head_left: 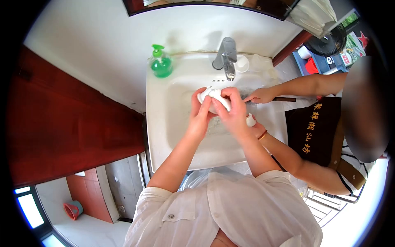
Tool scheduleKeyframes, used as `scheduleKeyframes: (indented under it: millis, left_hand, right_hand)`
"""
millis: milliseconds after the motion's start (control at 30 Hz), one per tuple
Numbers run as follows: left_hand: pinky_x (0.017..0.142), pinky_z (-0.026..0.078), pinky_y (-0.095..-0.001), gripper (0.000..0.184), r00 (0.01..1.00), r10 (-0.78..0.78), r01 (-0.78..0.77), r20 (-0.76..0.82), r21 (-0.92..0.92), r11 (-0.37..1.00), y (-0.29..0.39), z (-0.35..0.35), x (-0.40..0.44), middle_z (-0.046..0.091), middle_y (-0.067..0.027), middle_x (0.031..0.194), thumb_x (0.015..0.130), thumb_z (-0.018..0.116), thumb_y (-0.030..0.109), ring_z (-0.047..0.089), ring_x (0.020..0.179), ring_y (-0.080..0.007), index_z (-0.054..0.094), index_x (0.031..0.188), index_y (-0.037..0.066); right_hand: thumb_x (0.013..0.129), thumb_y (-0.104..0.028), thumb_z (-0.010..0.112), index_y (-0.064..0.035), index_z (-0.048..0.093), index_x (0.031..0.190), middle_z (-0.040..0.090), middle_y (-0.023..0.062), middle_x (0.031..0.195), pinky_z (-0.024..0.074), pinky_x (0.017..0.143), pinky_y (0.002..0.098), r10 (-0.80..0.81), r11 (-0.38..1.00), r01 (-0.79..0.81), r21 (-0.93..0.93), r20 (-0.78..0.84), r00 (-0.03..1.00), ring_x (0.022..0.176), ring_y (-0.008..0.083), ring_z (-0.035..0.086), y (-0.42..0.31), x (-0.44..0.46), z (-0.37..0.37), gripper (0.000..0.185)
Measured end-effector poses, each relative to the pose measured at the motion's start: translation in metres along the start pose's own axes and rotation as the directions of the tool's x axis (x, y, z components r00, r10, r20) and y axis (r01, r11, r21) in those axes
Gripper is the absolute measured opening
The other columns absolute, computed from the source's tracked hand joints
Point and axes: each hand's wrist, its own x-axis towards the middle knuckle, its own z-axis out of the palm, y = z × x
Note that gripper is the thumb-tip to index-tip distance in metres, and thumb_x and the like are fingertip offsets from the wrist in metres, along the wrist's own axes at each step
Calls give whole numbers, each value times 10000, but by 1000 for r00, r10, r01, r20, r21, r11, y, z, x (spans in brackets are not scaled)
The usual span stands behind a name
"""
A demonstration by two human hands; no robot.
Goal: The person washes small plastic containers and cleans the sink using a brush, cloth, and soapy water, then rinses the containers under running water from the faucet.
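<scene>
Over the basin of the white sink (158, 123), both my hands hold a bunched white cloth (214, 94). My left hand (200, 113) has its fingers closed on the left side of the cloth. Gripping the right side is my right hand (235, 111), its thumb pressed in near the other thumb. The palms and the underside of the cloth are hidden. Behind my hands stands the chrome faucet (227, 57); whether water runs from it I cannot tell.
A co-worker at the right reaches one hand (263, 95) over the sink with a dark-handled tool (284, 99); their other hand (257, 128) holds a small white object (250, 120). A green soap pump bottle (161, 65) and a white cup (242, 64) stand on the back rim.
</scene>
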Motion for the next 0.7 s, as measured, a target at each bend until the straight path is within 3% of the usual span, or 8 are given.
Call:
scheduleKeyframes:
  millis: [100,167,300,367,467,533,600,700]
  left_hand:
    - [822,450,-298,478,983,183,-185,27,179,966,-19,-8,5,405,-106,1212,888,496,179,466,1070,-196,267,1300,102]
    - [799,419,-324,624,875,456,-449,163,627,637,-27,-19,8,441,-115,1143,745,662,118,454,1035,-214,320,1266,77]
    - [834,429,-345,699,856,458,-452,240,777,437,-17,-20,6,434,-123,1138,661,706,41,478,1009,-240,334,1252,61]
    - [850,415,-382,734,710,537,-615,456,772,158,-17,-21,8,432,-141,1128,606,734,62,469,1018,-292,363,1239,65]
    - [869,407,-397,725,658,495,-666,567,745,34,-18,-27,10,427,-154,1140,596,735,49,452,1049,-324,384,1230,67]
    - [874,404,-404,718,667,489,-675,563,734,76,-22,-32,15,430,-158,1148,604,739,72,442,1060,-325,384,1228,68]
    - [878,400,-411,712,676,484,-680,556,723,119,-23,-31,14,434,-161,1155,612,742,95,432,1071,-325,384,1226,70]
    - [858,422,-395,727,817,466,-542,339,728,421,-20,-15,7,405,-157,1187,634,725,89,453,1066,-309,346,1254,76]
  right_hand:
    - [785,-146,637,-26,479,888,571,98,754,454,624,292,195,979,-191,68,-54,979,694,193,570,-3,6,0,223]
    - [793,-197,617,-16,480,890,583,103,766,451,633,314,345,935,-349,59,66,936,690,223,575,5,12,-6,247]
    - [794,-241,602,-5,484,881,597,144,790,451,642,334,325,936,-300,-184,127,937,707,264,588,12,2,-10,278]
    - [787,-240,609,-7,487,879,594,144,787,452,643,332,414,907,-399,-134,111,904,708,257,589,28,4,-11,278]
    - [776,-235,623,-11,495,875,588,138,784,452,646,322,589,798,-602,42,163,792,712,233,588,36,10,-15,276]
    - [771,-231,631,-14,499,874,586,133,784,452,647,315,661,698,-699,155,234,713,714,217,586,38,11,-17,274]
    - [771,-193,635,-15,494,864,587,114,796,457,628,306,450,891,-453,-2,128,884,722,182,591,37,6,-16,245]
    - [778,-171,635,-26,478,875,593,113,797,462,605,313,301,948,-304,95,44,953,700,206,601,39,4,-14,235]
